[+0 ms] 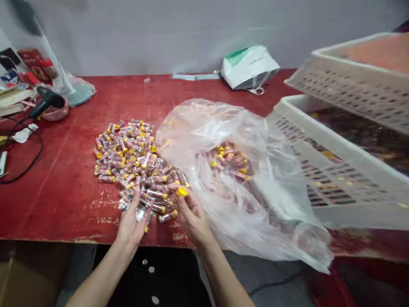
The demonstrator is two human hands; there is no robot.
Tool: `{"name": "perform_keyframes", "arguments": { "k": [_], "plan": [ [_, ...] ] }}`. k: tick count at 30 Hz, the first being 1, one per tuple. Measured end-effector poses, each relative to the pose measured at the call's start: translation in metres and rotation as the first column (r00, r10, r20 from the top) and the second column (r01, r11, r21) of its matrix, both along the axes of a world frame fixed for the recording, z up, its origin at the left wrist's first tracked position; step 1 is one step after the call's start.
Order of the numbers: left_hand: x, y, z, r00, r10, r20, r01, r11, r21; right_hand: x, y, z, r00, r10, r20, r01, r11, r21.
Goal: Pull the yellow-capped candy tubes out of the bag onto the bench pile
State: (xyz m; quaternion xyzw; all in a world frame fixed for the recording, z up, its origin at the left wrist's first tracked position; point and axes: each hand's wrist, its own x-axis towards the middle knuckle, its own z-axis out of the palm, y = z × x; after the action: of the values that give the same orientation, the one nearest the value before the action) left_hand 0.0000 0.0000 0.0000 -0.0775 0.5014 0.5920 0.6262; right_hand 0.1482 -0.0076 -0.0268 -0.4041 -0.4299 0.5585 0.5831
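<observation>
Within right hand (193, 218), yellow cap (182, 192) upward

Crates (361, 216) cut off @ R edge, contents (367, 132) blurred, lettering on tubes (116, 163) too sm. to read.

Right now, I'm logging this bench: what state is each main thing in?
Left hand: half-open, grip unclear
Right hand: holding yellow cap
Tubes: heaped loose
Clear bag: crumpled, tubes inside
Lower crate: loaded, contents blurred
Upper crate: stacked above
Green-white bag: creased
</observation>
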Motion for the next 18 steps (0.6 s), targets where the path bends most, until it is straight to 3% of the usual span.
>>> {"name": "perform_keyframes", "arguments": {
  "k": [4,8,12,14,18],
  "plan": [
    [0.005,-0.007,-0.003,0.998,-0.04,0.053,0.039,0.999,0.013,-0.013,-0.022,-0.006,0.995,-0.055,-0.081,0.053,0.998,-0.028],
    [0.008,-0.012,-0.001,0.989,-0.089,0.117,0.085,0.996,0.037,-0.021,-0.029,-0.014,0.98,-0.192,-0.055,0.191,0.981,-0.014],
    [0.009,-0.017,0.003,0.99,-0.1,0.096,0.096,0.994,0.047,-0.018,-0.036,-0.018,0.936,-0.34,0.09,0.327,0.935,0.133],
    [0.009,-0.019,0.003,0.994,-0.095,0.056,0.089,0.992,0.09,-0.012,-0.042,-0.016,0.926,-0.326,0.19,0.277,0.929,0.244],
    [0.005,-0.021,0.0,0.995,-0.099,-0.03,0.103,0.984,0.147,0.003,-0.05,-0.007,0.936,-0.107,0.335,-0.018,0.937,0.348]
  ]
}}
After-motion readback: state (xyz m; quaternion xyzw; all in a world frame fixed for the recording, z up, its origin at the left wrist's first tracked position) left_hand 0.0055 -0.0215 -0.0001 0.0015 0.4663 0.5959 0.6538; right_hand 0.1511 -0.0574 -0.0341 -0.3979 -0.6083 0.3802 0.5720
